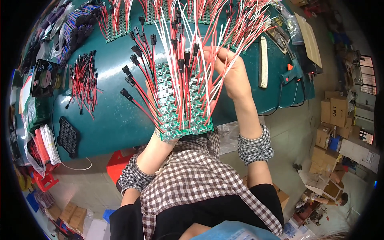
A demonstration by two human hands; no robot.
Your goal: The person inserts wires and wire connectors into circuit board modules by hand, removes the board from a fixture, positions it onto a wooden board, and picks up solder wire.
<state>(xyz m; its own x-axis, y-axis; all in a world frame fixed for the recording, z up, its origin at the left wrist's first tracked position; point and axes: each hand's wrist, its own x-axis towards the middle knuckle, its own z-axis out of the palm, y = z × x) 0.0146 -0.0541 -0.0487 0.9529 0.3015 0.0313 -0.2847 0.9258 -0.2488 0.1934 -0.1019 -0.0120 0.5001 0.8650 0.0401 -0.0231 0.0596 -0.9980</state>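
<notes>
A green circuit board panel [180, 108] bristling with red, black and white wire leads is held up over my lap. My left hand [154, 124] supports it from beneath at its lower left, mostly hidden by the board. My right hand [232, 76] reaches over the top right and pinches among the white and red wires [200, 60]. Black connectors [130, 72] dangle at the ends of the leads on the left side.
A teal table [116, 112] carries a loose bundle of red-black leads [84, 84], a black tray [68, 136], a small fan [44, 78], more wired boards [116, 20] at the back, a glue gun [294, 72] and a white bar [263, 62]. Cardboard boxes [334, 116] stand on the floor at right.
</notes>
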